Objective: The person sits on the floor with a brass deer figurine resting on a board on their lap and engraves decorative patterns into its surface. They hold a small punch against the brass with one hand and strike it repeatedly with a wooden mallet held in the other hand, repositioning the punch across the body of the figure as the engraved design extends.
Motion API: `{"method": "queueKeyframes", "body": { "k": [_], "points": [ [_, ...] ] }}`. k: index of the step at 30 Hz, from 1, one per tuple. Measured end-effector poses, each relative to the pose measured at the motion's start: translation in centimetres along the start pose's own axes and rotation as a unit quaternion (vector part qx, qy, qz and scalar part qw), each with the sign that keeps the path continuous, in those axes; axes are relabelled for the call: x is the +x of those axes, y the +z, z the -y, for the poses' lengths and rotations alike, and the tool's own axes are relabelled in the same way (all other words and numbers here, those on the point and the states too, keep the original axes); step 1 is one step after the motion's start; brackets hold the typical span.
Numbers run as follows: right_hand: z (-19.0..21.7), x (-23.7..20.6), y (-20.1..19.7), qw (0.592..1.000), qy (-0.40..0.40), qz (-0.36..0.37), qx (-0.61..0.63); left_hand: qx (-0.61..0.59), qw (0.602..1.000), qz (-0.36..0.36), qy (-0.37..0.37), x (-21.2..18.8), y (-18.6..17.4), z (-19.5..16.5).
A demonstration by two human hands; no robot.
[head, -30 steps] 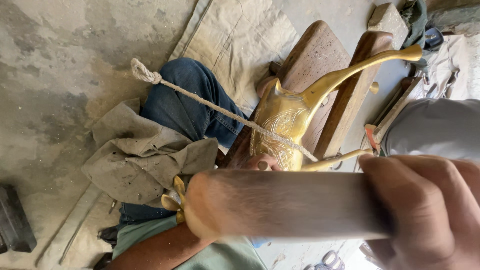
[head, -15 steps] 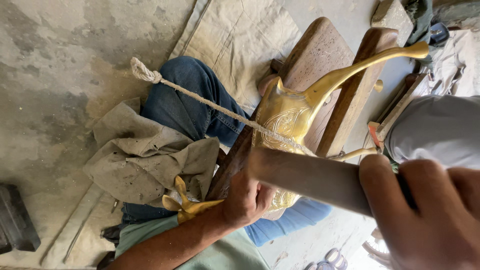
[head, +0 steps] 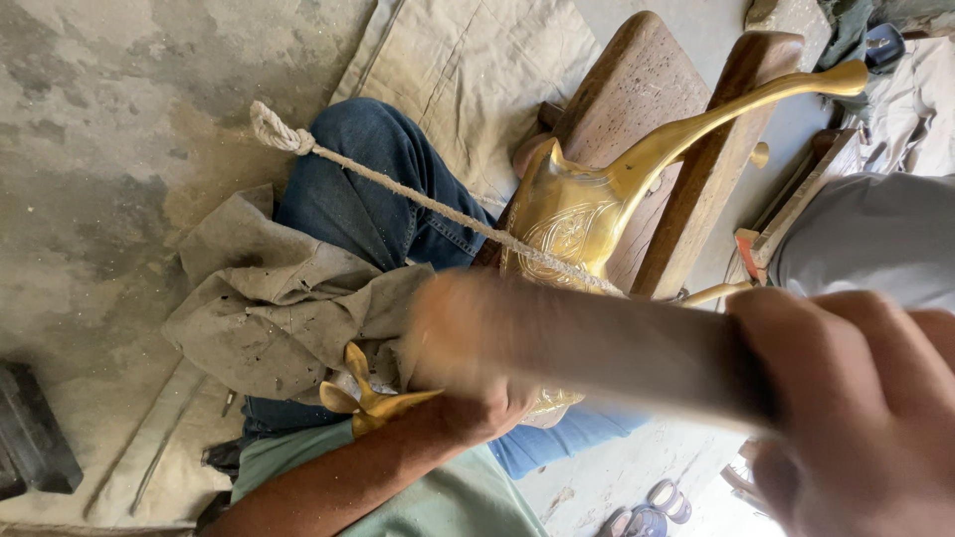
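The right hand [head: 856, 418] gripped a thick wooden mallet handle [head: 597, 343], its long axis running out toward the engraved brass long-spouted ewer [head: 587, 214]. The ewer lay roped against the slanted wooden block [head: 637, 94], spout toward the block's far end. The left hand [head: 487, 403], nearer, pressed the ewer's lower body; its grip was hidden behind the handle.
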State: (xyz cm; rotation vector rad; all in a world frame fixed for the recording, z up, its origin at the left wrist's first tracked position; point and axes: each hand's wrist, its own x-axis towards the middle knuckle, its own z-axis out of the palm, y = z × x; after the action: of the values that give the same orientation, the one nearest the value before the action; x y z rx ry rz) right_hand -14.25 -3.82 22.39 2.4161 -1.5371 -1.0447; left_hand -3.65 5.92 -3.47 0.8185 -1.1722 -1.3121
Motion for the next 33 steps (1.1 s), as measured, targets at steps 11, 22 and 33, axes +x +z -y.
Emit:
{"method": "queueKeyframes", "body": {
  "k": [11,22,33],
  "points": [
    [0.6,-0.9,0.1,0.993,0.049,-0.041,0.096,-0.035,0.985,0.071,-0.15,-0.8,0.4,0.5],
    [1.9,-0.9,-0.3,0.997,0.064,-0.031,0.043,-0.032,0.99,0.074,-0.118,-0.8,-0.1,0.3],
    [1.5,-4.4,3.2,0.995,0.095,0.001,-0.009,0.116,0.989,-0.002,0.091,0.3,-0.7,0.1]
  ]
}}
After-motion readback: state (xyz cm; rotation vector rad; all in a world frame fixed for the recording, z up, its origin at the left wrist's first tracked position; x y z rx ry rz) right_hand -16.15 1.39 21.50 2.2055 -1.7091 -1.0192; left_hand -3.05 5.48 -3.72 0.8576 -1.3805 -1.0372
